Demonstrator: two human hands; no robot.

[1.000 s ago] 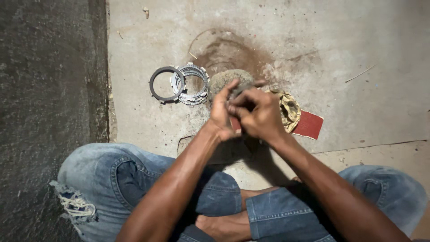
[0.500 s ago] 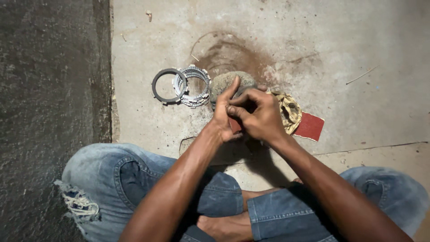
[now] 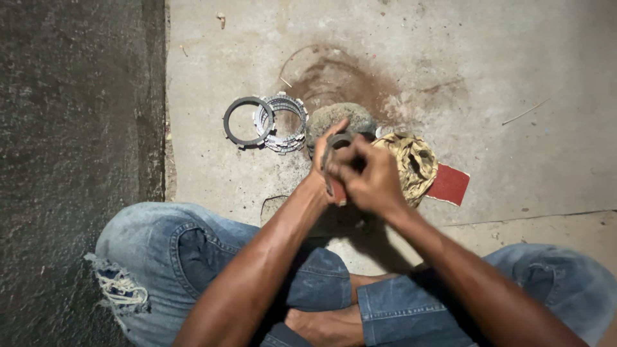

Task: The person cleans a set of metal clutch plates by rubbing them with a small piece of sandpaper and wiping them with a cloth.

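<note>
Floor: pale concrete slab point(image 3: 527, 71), scuffed, with a rusty brown circular stain point(image 3: 334, 74) toward the far middle. A crack point(image 3: 533, 217) runs across it near right. Left of the slab, a dark rough asphalt strip point(image 3: 64, 128), meeting it at a straight edge. Even, dim light; soft shadows. No walls or furniture in view.

A dark grey metal ring point(image 3: 335, 146), thin and flat like the plates lying off to the side, is held up on edge between both hands, above the floor. Only part of its rim shows; the rest is hidden behind the fingers. The left hand point(image 3: 324, 160) pinches it from the near side, the right hand point(image 3: 367, 177) wraps over it from the other. A small reddish piece point(image 3: 339, 191), pressed against the ring's lower edge, peeks out under the grip; what it is I cannot tell
</note>
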